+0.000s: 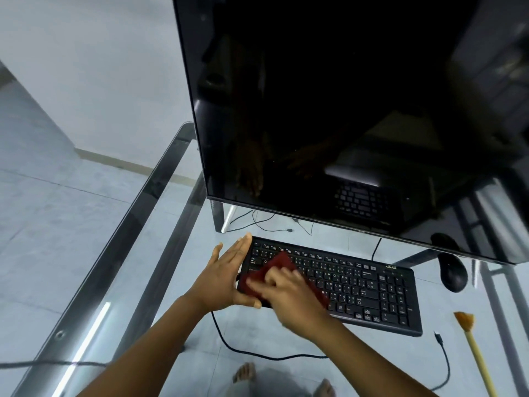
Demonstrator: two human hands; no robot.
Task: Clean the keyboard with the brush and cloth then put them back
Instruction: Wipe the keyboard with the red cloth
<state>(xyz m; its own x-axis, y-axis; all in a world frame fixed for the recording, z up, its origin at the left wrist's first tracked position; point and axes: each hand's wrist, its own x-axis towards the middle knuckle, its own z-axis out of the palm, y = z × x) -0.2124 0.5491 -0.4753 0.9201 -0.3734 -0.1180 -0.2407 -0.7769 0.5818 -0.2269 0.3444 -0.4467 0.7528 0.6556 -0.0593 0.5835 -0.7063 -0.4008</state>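
Black keyboard (357, 285) lies flat on the glass desk (114, 245), slightly askew, its right end nearer the viewer.

Left hand (226, 273): flat, fingers straight and together, laid along the keyboard's left end; thumb wraps to the near-left corner. It braces the board and grips nothing.

Right hand (289, 299): on top of the dark red cloth (279, 265), over the left third of the keys. Motion blur here. The fingers lie on the fabric, but I cannot tell whether they pinch it or only press it down.

Cloth: crumpled, spread across the keyboard's left key block, one corner poking toward the far row.

Brush (477, 356): on the desk off the keyboard's near-right corner, apart from it, pale handle running toward the viewer, orange bristles pointing at the keyboard. Neither hand touches it.

Black mouse (453, 272) sits just beyond the keyboard's right end. A dark monitor (343, 110) stands behind the keyboard. A black cable (243, 351) loops out near the keyboard's front-left corner. Bare feet (244, 372) show through the glass, nearer than the keyboard.
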